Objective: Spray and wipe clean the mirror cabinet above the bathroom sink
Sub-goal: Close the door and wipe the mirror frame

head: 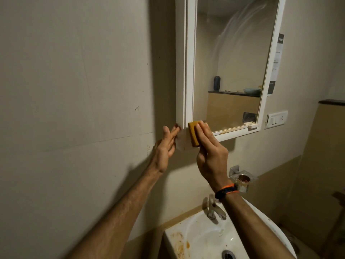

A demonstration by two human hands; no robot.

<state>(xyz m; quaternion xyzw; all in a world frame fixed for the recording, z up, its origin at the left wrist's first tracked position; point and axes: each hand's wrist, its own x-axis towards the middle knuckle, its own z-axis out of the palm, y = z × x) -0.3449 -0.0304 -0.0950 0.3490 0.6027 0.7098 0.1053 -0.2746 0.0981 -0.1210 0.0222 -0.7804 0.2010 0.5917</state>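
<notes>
bare wall point(74, 90) left (open), tap point(214, 210) below

Dim, warm, yellowish indoor light. The wall point(74, 81) is evenly lit but dull. A broad dark shadow runs down the wall just left of the cabinet point(182, 62), and softer shadows of both arms fall on the wall below it. The mirror point(233, 53) shows pale curved streaks catching the light, with no hard glare. The left hand point(165, 146) is slightly smeared at the fingertips; the right hand point(211, 150) is sharper. Straight edges bow toward the frame's borders, wide-angle style. The lower right corner sinks into murk, and the sink point(197, 238) looks soft.
</notes>
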